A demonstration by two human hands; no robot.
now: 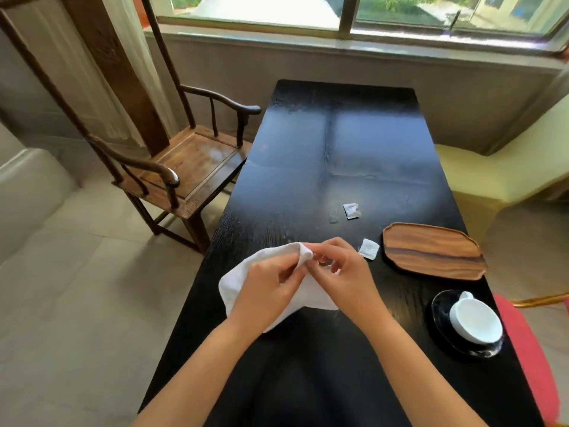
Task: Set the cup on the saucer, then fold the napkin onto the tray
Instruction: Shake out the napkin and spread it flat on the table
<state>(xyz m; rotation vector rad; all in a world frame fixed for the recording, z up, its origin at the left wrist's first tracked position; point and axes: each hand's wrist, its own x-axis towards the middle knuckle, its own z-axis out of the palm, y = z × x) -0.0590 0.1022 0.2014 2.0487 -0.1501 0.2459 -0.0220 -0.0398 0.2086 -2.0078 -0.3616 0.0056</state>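
Observation:
A white cup [475, 318] stands on a black saucer [443, 331] at the right edge of the black table [354, 143]. The wooden tray [431, 252] lies just beyond the saucer, with nothing on it. A white napkin [246, 285] lies on the table in front of me. My left hand [271, 288] and my right hand [341, 272] meet over its far corner. Both pinch that raised corner between thumb and fingers. My hands cover the napkin's right part.
Two small white packets lie on the table: one [369, 248] beside the tray, one [351, 210] farther back. A wooden armchair [184, 161] stands to the left, a yellow seat [498, 167] to the right, and a red seat [529, 359] near the saucer.

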